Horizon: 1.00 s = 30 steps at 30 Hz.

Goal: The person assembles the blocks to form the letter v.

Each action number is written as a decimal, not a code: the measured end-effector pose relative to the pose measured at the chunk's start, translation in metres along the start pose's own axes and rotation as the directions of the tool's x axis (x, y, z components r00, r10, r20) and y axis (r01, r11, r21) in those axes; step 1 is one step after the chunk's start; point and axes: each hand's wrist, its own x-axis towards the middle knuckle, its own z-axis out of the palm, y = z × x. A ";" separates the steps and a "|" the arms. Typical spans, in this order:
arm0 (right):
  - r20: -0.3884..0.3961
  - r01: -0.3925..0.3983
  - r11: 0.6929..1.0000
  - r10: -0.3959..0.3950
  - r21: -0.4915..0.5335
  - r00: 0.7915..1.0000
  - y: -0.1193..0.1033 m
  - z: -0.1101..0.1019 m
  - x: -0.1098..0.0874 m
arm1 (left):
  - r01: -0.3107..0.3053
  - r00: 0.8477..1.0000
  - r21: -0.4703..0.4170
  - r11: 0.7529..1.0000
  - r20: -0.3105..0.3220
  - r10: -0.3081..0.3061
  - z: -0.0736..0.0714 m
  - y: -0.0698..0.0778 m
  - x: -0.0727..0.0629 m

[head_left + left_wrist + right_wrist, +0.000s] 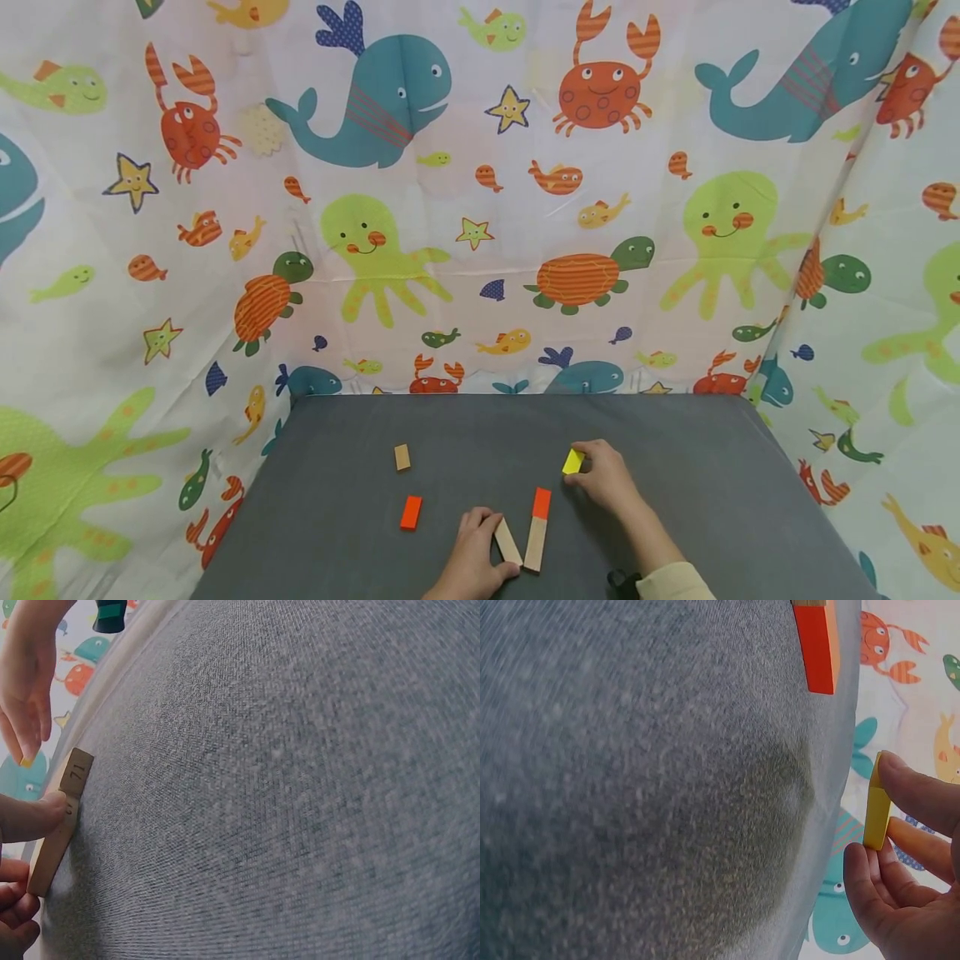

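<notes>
My left hand [474, 554] grips a long plain wooden block [507, 543] by its two ends, thumb at the near end. This block slants on the grey table. Its near end meets the foot of another long wooden block [536, 546], and the two form a V. At the far end of that second block lies an orange block [542, 503] in line with it. Farther right, my right hand [609, 479] pinches a small yellow block [877, 806] between thumb and fingers. In the right wrist view it appears raised above the cloth.
On the left side of the table lie another orange block [410, 512] and, behind it, a small wooden block [402, 457]. A curtain [480, 250] printed with sea animals hangs behind the grey tabletop [337, 450] and along both sides. A dark band [624, 583] shows at my right wrist.
</notes>
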 end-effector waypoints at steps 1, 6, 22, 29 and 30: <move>0.002 0.003 1.000 -0.003 -0.004 1.000 -0.001 0.000 0.000 | 0.003 1.000 0.001 1.000 0.000 -0.003 0.000 0.000 0.000; 0.023 0.010 1.000 -0.009 -0.009 1.000 -0.003 0.003 0.001 | 0.021 1.000 0.014 1.000 -0.007 -0.021 0.000 0.002 0.001; 0.079 0.044 0.999 -0.044 0.011 0.996 -0.014 0.016 0.005 | 0.021 1.000 0.026 0.999 -0.010 -0.020 0.001 0.003 -0.001; 0.093 0.072 0.997 -0.074 0.027 0.993 -0.017 0.021 0.005 | 0.032 0.999 0.032 0.999 -0.013 -0.032 0.001 0.003 0.000; 0.094 0.072 0.997 -0.075 0.030 0.993 -0.018 0.022 0.005 | 0.032 0.999 0.032 0.999 -0.014 -0.032 0.001 0.003 0.000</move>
